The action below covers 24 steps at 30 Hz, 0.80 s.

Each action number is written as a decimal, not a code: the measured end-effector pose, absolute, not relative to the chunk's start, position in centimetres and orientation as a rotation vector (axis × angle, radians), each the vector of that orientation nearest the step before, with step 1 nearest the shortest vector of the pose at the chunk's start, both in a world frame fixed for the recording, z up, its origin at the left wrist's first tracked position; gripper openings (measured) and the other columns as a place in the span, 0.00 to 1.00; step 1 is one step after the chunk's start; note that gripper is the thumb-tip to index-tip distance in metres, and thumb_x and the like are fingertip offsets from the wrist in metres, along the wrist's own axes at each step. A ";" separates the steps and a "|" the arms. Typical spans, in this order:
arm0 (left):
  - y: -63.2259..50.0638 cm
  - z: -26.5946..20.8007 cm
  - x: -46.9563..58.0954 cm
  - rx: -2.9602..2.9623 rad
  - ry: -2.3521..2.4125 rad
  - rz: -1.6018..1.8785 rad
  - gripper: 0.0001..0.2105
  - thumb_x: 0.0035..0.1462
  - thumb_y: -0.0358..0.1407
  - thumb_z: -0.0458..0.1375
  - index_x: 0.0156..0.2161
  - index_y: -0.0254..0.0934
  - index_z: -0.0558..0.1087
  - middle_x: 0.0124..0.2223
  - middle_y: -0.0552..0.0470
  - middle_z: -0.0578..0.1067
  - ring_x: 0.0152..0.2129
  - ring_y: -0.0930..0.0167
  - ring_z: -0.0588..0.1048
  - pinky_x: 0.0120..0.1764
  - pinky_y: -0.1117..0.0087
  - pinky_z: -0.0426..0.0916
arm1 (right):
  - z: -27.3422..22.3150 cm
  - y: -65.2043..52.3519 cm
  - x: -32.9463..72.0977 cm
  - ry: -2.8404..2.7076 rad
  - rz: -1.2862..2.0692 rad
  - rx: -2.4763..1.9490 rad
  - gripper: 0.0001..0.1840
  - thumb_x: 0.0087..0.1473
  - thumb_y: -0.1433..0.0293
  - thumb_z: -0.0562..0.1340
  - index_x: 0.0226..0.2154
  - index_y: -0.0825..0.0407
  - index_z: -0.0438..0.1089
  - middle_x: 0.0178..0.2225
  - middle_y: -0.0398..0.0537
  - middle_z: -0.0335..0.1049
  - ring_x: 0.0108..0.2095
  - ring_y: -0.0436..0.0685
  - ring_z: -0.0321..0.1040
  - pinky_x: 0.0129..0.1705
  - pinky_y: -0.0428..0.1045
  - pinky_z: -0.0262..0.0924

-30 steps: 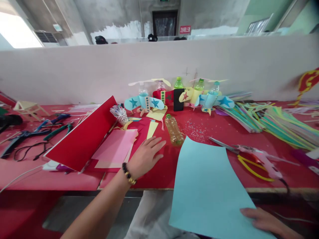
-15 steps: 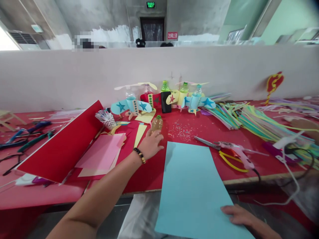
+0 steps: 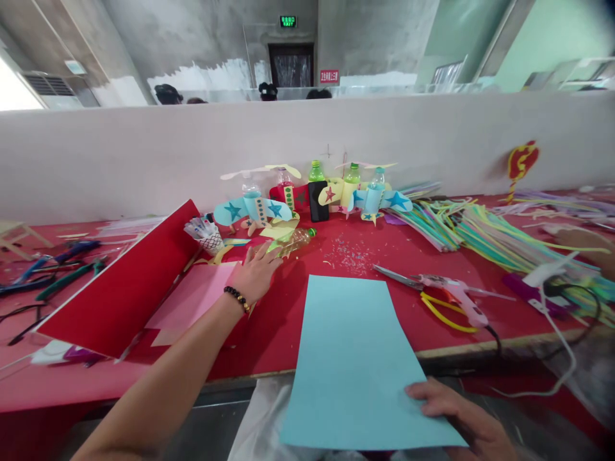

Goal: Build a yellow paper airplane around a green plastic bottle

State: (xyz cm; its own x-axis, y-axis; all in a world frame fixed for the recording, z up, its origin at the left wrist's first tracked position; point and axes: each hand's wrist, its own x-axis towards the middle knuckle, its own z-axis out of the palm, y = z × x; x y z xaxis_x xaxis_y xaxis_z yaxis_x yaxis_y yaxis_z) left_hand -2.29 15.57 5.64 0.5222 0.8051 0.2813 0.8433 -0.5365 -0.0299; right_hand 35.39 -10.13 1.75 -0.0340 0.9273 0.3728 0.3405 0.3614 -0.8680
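Note:
My left hand (image 3: 257, 272) reaches across the red table (image 3: 288, 333) and grips the base end of a clear plastic bottle (image 3: 294, 239). The bottle lies on its side with its green cap pointing right, over yellow paper scraps. My right hand (image 3: 449, 410) pinches the near right corner of a light blue paper sheet (image 3: 350, 358), thumb on top. The sheet lies partly on the table and hangs over its front edge towards me.
A large red card (image 3: 120, 288) leans at the left over pink paper (image 3: 192, 298). Scissors (image 3: 398, 276) and a glue gun (image 3: 461, 301) lie right of the sheet. Coloured paper strips (image 3: 504, 237), bottle-plane crafts (image 3: 312, 192), pliers (image 3: 62, 272) and a white partition (image 3: 144, 153) surround them.
My left hand took the bottle and moved it left and farther back, laying it with the cap to the right. My right hand slid the blue sheet slightly left and forward.

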 end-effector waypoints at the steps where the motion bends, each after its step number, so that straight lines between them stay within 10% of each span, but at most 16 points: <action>1: 15.0 5.9 -2.3 -2.603 -1.434 -0.369 0.22 0.56 0.21 0.48 0.53 0.39 0.71 0.65 0.48 0.63 0.67 0.56 0.51 0.63 0.41 0.48 | 1.8 -9.9 35.2 -1.599 0.705 -1.159 0.11 0.43 0.72 0.69 0.33 0.43 0.77 0.38 0.46 0.81 0.37 0.60 0.79 0.38 0.46 0.73; 7: 6.9 7.5 -1.8 -3.060 -1.477 -0.502 0.21 0.64 0.44 0.54 0.59 0.43 0.66 0.63 0.47 0.67 0.62 0.62 0.62 0.60 0.56 0.63 | 1.7 -8.3 34.6 -1.642 0.749 -1.179 0.08 0.44 0.71 0.68 0.32 0.47 0.76 0.39 0.52 0.80 0.40 0.64 0.78 0.38 0.50 0.73; 12: 1.7 5.3 -2.3 -3.539 -1.092 -0.511 0.43 0.42 0.57 0.67 0.62 0.46 0.62 0.65 0.45 0.63 0.64 0.57 0.59 0.65 0.52 0.53 | 1.8 -6.8 33.7 -1.637 0.800 -1.227 0.08 0.43 0.69 0.70 0.31 0.47 0.75 0.40 0.53 0.79 0.40 0.63 0.77 0.39 0.49 0.72; 24: 0.0 3.5 -1.1 -3.335 -1.286 -0.461 0.26 0.51 0.34 0.64 0.56 0.48 0.70 0.60 0.49 0.70 0.61 0.57 0.62 0.64 0.43 0.51 | 1.3 -5.3 32.8 -1.579 0.870 -1.326 0.05 0.49 0.69 0.65 0.32 0.47 0.74 0.43 0.52 0.79 0.45 0.61 0.76 0.44 0.50 0.71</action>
